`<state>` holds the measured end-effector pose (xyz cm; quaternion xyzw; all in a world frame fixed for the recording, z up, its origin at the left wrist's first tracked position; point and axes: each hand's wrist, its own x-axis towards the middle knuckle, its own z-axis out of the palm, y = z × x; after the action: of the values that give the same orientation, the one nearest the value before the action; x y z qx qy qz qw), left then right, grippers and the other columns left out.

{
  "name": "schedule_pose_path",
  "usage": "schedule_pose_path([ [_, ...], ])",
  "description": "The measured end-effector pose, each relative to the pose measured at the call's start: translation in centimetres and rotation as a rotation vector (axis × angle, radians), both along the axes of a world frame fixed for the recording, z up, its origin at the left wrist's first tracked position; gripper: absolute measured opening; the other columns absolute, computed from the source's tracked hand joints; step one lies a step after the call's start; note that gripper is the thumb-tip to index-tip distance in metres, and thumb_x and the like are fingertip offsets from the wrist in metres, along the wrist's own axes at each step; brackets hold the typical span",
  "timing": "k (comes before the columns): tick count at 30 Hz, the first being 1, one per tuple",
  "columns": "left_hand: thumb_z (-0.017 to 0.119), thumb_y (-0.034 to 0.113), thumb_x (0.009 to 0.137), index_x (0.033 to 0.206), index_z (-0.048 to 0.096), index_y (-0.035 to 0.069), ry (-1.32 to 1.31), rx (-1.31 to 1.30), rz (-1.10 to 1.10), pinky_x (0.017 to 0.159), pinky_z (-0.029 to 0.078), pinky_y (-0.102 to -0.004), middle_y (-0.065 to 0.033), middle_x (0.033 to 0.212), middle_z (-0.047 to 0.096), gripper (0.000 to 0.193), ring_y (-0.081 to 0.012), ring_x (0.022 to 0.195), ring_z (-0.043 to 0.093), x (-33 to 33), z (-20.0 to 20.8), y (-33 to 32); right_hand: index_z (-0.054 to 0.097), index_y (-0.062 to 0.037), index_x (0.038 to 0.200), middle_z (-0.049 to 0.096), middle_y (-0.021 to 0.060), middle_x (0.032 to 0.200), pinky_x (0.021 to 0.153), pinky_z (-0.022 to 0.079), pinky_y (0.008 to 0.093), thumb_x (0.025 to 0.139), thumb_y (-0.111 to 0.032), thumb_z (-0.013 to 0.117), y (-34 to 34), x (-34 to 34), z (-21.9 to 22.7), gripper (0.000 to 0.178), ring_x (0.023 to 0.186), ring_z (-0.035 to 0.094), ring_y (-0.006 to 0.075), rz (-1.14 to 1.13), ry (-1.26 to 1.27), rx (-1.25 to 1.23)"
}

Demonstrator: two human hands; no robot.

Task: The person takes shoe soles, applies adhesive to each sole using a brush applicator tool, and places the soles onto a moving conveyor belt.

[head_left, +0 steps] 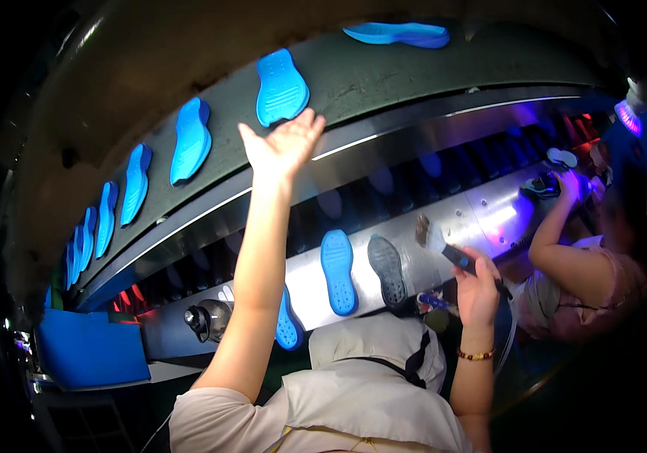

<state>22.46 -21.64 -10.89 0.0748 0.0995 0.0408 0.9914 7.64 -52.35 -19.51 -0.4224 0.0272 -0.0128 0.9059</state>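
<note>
L hand [284,147] open, fingers spread, palm up, at near end of 1 blue sole [281,84] on the belt [353,75]; can't tell if touching; R hand [478,293] clamped on 1 brush [460,259] over the metal bench [448,215].

Counts: belt soles, at least 7, far ones overlap; bench, 2 blue + 1 dark sole [389,272]; 1 flask [208,320].

Blue sole at L hand: long axis approx. straight away from person, across belt; brush: axis diagonal, bristles up-left.

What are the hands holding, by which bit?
The right hand holds a flat, dark-handled brush with brown bristles by its handle. The left hand is open, gripping nothing.
</note>
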Motion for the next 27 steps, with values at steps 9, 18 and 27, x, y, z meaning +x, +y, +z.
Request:
schedule_pose_path([
  [9,0.048,0.032,0.09,0.077,0.049,0.008,-0.123,0.995,-0.199,0.041,0.024,-0.0192,0.0065,0.05,0.033,0.027,-0.0038,0.042,0.027,5.2,3.7,-8.0,0.047,0.0079,0.114,0.054,0.0201,0.111,0.071,0.047,0.0279,0.09,-0.015,0.044,-0.1,-0.5,-4.3,0.034,0.086,0.059,0.0229,0.157,0.139,0.19],
  [18,0.05,0.034,0.083,0.119,0.048,0.0,-0.604,2.378,0.768,0.097,0.033,-0.0387,-0.0214,0.122,0.046,0.05,-0.0347,0.114,0.044,25.1,0.3,-16.9,0.052,0.0037,0.108,0.054,0.0186,0.111,0.073,0.047,0.0272,0.074,0.007,0.057,-0.1,-2.5,-6.1,0.034,0.085,0.057,0.0199,0.014,0.196,0.135],
  [27,0.049,0.045,0.083,0.096,0.06,0.007,-0.379,3.035,0.265,0.077,0.044,-0.0389,-0.0155,0.097,0.059,0.042,-0.032,0.092,0.056,19.1,3.1,-15.5,0.055,0.0041,0.097,0.058,0.0215,0.101,0.064,0.048,0.0253,0.072,0.011,0.056,-0.7,-3.3,-7.6,0.025,0.071,0.059,0.0183,0.037,0.364,0.206],
])
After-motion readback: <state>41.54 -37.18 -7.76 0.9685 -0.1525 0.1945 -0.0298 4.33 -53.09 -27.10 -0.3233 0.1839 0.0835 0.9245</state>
